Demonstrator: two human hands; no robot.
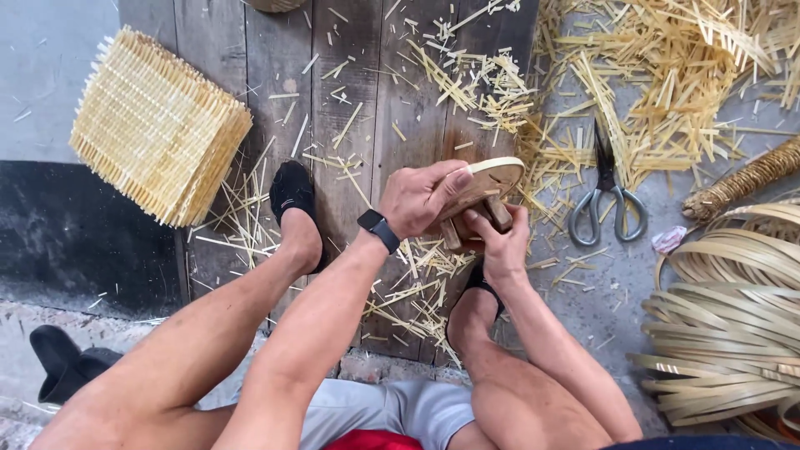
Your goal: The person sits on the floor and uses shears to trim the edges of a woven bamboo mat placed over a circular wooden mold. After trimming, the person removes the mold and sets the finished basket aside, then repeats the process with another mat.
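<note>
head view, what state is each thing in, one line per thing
left hand: gripping the wooden form from above
right hand: holding the wooden form from below
wooden form: held tilted, bamboo strip around its edge
scissors: closed, lying flat
woven mats: stacked
bamboo strips: coiled

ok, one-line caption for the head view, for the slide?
Both hands, left hand and right hand, grip a small oval wooden form wrapped with a bamboo strip, scissors nearby.

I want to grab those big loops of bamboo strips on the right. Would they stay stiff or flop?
The coiled bamboo strips look thin and flat, so they would probably bend and spring rather than stay rigid. Loosely bundled, they may fan apart when lifted. They likely weigh little for their bulk.
</note>
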